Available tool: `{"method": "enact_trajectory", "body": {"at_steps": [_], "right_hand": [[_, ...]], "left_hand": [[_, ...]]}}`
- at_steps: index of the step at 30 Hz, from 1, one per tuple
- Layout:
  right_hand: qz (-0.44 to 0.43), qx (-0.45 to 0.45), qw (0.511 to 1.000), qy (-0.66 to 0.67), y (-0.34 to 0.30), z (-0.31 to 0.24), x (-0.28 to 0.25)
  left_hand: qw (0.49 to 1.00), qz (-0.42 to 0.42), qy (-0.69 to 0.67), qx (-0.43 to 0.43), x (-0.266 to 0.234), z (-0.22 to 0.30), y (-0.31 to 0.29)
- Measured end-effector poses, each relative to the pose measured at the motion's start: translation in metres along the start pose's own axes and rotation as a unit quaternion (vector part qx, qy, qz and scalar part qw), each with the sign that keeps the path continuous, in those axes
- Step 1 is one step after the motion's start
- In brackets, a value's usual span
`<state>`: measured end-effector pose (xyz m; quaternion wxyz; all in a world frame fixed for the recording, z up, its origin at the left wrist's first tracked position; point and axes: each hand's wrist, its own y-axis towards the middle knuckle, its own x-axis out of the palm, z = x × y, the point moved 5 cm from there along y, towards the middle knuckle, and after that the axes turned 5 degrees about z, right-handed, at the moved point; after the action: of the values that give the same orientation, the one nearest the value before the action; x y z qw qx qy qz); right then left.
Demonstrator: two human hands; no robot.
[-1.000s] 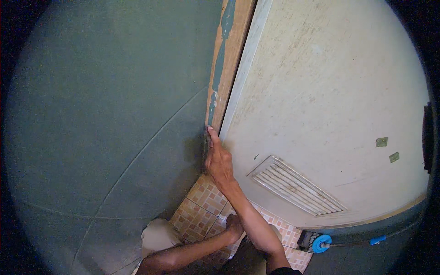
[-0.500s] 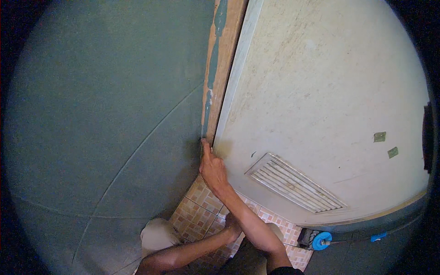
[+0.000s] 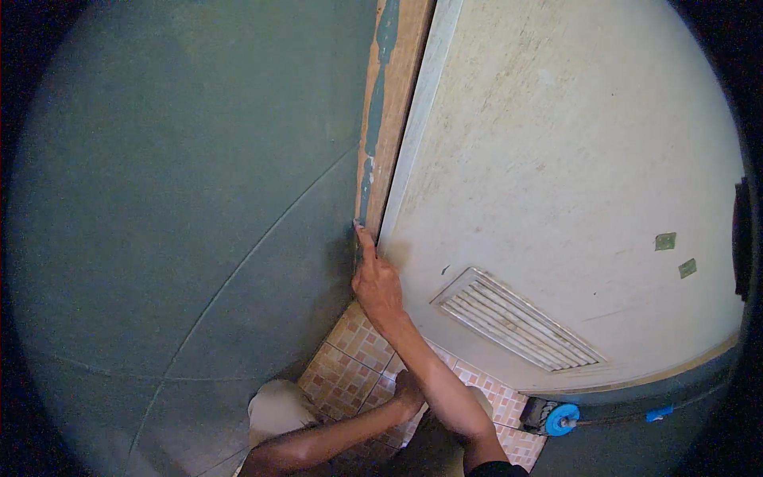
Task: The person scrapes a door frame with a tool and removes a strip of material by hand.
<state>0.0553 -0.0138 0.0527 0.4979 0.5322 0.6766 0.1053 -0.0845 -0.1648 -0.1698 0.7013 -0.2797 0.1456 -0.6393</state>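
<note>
My right hand (image 3: 379, 286) reaches up to the narrow seam between the grey-green wall (image 3: 199, 143) and the wooden door frame (image 3: 395, 103). Its index finger is stretched out, the tip touching the frame's wall-side edge. The other fingers are folded in, and I see nothing held in them. An uneven strip of grey-green paint (image 3: 376, 119) runs down the bare wood above the fingertip. Lower down, my left hand (image 3: 408, 391) rests near my knees, partly behind my right forearm. Its fingers are hidden.
Right of the frame stands a stained off-white door (image 3: 556, 159) with a louvred vent (image 3: 517, 319) low on it. Patterned tiles (image 3: 343, 350) cover the floor. A round blue object (image 3: 563, 420) joined to a dark rod lies at the lower right.
My right hand has slid a little upward along the frame's edge, index finger still stretched. My left hand has hardly moved. The whole view has shifted slightly.
</note>
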Motion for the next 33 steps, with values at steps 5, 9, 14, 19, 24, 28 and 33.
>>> {"method": "enact_trajectory", "body": {"at_steps": [5,9,14,19,24,28,33], "right_hand": [[-0.074,0.036,0.995,-0.059,-0.022,0.005,0.015],[-0.119,0.112,0.986,-0.027,-0.029,0.010,0.019],[-0.122,0.167,0.978,0.036,-0.018,0.010,0.014],[0.034,0.009,0.998,0.059,0.009,-0.008,-0.016],[-0.054,0.049,0.997,0.002,-0.004,0.006,0.002],[-0.130,0.070,0.988,-0.034,-0.023,-0.002,0.027],[-0.151,0.099,0.982,-0.056,-0.047,0.031,0.033]], "left_hand": [[0.953,0.003,0.193,0.235,-0.007,0.018,-0.013],[0.997,0.054,0.039,0.029,-0.007,0.038,-0.023],[0.994,0.061,0.046,0.075,-0.010,0.021,-0.007],[0.989,0.034,0.104,0.097,-0.006,0.045,-0.015],[0.994,0.094,0.025,0.040,-0.006,0.021,-0.009],[0.906,0.041,0.310,0.285,-0.022,-0.032,0.015],[0.986,-0.031,0.121,0.107,0.002,0.014,-0.008]]}}
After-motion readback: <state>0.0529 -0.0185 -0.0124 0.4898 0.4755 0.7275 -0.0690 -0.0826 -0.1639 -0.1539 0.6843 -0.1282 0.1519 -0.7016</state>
